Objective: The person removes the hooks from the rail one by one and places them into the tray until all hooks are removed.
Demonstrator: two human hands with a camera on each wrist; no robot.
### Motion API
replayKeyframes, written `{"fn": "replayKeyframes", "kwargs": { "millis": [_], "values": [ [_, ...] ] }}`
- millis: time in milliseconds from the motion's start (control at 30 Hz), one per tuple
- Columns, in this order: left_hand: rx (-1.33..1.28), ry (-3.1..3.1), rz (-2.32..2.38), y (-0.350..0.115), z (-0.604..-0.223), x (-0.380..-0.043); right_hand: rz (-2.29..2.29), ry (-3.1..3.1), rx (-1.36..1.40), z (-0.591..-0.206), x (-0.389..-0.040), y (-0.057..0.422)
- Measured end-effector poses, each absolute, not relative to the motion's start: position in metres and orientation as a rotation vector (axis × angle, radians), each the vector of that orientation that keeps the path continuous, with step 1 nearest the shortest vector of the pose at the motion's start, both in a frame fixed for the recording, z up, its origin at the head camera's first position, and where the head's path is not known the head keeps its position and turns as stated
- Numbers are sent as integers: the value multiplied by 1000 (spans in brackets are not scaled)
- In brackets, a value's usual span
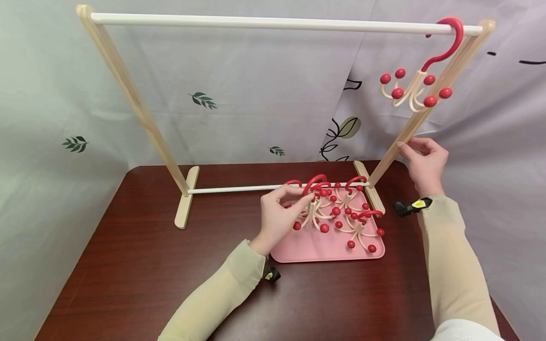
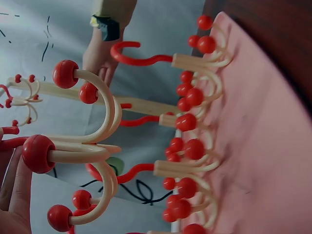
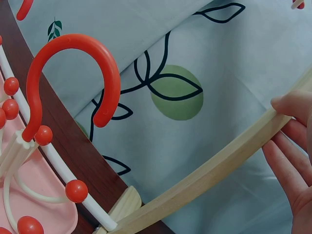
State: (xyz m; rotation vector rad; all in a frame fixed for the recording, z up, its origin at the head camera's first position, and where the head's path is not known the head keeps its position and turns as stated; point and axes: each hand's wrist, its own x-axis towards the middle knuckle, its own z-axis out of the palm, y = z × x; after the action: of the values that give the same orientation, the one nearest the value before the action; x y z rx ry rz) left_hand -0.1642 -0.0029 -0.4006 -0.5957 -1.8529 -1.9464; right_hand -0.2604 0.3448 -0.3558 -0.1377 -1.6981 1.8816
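Observation:
My left hand [image 1: 276,213] pinches a hook hanger [image 1: 313,208] near its red hook. This hanger has pale curved arms tipped with red balls, and in the left wrist view it is above the pink tray [image 1: 307,251]. Several similar hangers [image 1: 359,231] stand on the tray. On the right, my right hand [image 1: 426,163] holds the rack's wooden side post [image 3: 204,165] between thumb and fingers. Another hanger [image 1: 414,92] hangs by its red hook from the right end of the white top rod [image 1: 264,22].
The wooden rack's left post [image 1: 136,99] rises from a flat foot [image 1: 186,199] on the dark red-brown table [image 1: 141,265]. A white lower rod [image 1: 230,189] runs behind the tray. Patterned cloth [image 1: 256,94] hangs behind the table.

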Motion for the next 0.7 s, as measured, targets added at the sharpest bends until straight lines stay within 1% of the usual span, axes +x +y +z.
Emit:
{"fn": "replayKeyframes", "kwargs": {
  "millis": [400, 700],
  "values": [
    [-665, -1972, -2024, 3, -422, -146, 1881, -1703, -148, -357, -262, 347],
    [-619, -2071, -2115, 9, -433, -139, 1892, -1702, -139, -357, -263, 346]
  ]
}}
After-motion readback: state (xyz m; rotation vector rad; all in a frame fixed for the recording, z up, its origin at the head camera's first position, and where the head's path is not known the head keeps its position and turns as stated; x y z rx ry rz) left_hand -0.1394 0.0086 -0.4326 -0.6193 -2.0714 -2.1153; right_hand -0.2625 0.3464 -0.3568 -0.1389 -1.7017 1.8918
